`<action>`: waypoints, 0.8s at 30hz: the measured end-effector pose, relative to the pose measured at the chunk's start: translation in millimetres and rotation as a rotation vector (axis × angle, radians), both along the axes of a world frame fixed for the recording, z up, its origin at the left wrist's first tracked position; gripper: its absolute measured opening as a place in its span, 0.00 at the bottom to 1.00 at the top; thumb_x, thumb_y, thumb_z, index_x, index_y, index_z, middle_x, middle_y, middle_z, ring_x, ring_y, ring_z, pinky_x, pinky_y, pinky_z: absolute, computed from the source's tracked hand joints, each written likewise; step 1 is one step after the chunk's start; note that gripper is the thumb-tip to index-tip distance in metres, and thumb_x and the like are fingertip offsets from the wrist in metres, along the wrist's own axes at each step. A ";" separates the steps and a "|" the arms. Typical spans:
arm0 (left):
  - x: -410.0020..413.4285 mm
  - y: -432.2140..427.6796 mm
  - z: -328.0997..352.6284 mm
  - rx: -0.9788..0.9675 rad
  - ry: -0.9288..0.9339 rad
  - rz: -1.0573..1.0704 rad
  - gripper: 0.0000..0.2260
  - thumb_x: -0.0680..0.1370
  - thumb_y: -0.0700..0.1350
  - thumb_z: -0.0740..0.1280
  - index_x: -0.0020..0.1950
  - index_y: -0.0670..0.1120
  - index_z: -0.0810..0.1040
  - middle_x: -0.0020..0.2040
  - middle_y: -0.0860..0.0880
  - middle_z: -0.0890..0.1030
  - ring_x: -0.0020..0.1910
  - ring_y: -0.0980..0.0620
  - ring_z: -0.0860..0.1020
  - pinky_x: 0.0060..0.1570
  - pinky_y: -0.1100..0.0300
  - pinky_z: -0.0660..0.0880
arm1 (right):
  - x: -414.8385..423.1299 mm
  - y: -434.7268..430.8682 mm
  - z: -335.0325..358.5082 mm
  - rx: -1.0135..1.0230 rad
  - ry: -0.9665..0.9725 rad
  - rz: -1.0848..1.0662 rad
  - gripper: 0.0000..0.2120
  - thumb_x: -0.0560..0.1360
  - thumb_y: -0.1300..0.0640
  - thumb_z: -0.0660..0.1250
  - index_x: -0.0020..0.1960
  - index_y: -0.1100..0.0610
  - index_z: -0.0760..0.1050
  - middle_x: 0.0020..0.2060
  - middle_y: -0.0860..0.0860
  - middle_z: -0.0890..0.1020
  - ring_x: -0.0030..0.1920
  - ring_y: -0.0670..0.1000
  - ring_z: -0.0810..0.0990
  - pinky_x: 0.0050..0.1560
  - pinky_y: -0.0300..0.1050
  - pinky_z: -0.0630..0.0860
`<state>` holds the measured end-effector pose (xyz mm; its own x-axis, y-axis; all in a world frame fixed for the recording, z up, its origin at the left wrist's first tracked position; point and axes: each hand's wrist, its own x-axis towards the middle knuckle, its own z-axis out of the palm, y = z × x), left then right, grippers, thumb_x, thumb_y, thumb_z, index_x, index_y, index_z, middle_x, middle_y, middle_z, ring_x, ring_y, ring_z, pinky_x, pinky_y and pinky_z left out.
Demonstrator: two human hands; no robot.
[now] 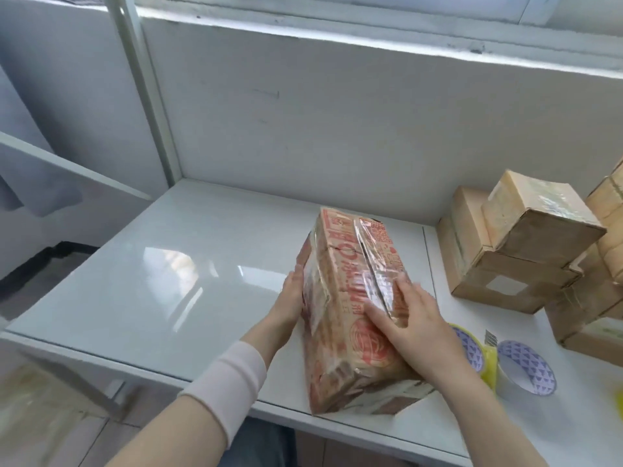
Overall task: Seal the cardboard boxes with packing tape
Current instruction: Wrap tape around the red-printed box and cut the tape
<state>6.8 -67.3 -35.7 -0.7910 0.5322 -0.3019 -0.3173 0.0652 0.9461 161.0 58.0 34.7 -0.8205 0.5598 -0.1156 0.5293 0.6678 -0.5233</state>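
Near edge of the table (168,264), head view: printed box (340,298) lies on its long side, roughly 5 o'clock from the middle of the shot, near end right at the table's front edge.
Tape on the box: clear packing tape (367,251) runs along the top seam, shiny and crinkled, with more film on the left face.
Left hand (291,298): flat against the box's 9 o'clock side, fingers (293,281) straight and together, just bracing.
Right hand (414,318): on top near the near end, fingers (404,288) slightly spread and pressing on the taped seam, pinching nothing.
Handling guess: stiff cardboard and probably not heavy. The taped patches look slick, and the top may give a bit along the seam.
Where I'd grab: palms on the two long sides, on bare cardboard rather than film.
Neighbours: tape rolls (526,367) at 4 o'clock of the box, plain box stack (505,264) at 2 o'clock, both apart from it.
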 end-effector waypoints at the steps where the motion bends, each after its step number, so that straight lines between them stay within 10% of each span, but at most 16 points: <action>1: 4.4 -0.5 -1.8 0.056 -0.038 -0.037 0.23 0.81 0.61 0.46 0.69 0.51 0.67 0.64 0.52 0.75 0.62 0.56 0.74 0.63 0.56 0.71 | 1.4 6.4 0.4 -0.051 0.032 -0.002 0.53 0.56 0.22 0.49 0.76 0.46 0.49 0.75 0.50 0.56 0.73 0.50 0.58 0.69 0.51 0.60; 6: 14.3 -3.2 10.8 0.306 -0.291 -0.005 0.18 0.83 0.52 0.53 0.61 0.43 0.75 0.50 0.47 0.84 0.50 0.51 0.83 0.46 0.58 0.80 | 9.0 31.2 -3.1 -0.278 0.180 -0.039 0.45 0.67 0.27 0.59 0.75 0.51 0.57 0.72 0.50 0.65 0.70 0.49 0.64 0.71 0.49 0.60; 13: 20.5 -22.3 46.0 0.282 -0.074 -0.053 0.18 0.79 0.47 0.64 0.68 0.56 0.64 0.53 0.44 0.83 0.47 0.47 0.83 0.39 0.55 0.80 | 11.5 7.4 -32.8 -0.921 0.403 -0.033 0.28 0.74 0.38 0.58 0.70 0.50 0.67 0.63 0.54 0.77 0.61 0.54 0.77 0.63 0.57 0.72; 24: 21.8 -42.4 49.3 0.378 0.077 -0.046 0.32 0.66 0.54 0.74 0.66 0.62 0.62 0.52 0.53 0.83 0.53 0.48 0.82 0.47 0.53 0.81 | 16.7 -1.2 -11.3 -0.670 0.563 -0.017 0.31 0.63 0.41 0.69 0.64 0.35 0.63 0.59 0.40 0.73 0.54 0.42 0.78 0.48 0.38 0.73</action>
<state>28.6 -109.7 13.6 -0.7767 0.6296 -0.0180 -0.2489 -0.2804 0.9270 177.7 56.8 23.3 -0.8467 0.5321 -0.0047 0.0811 0.1202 -0.9894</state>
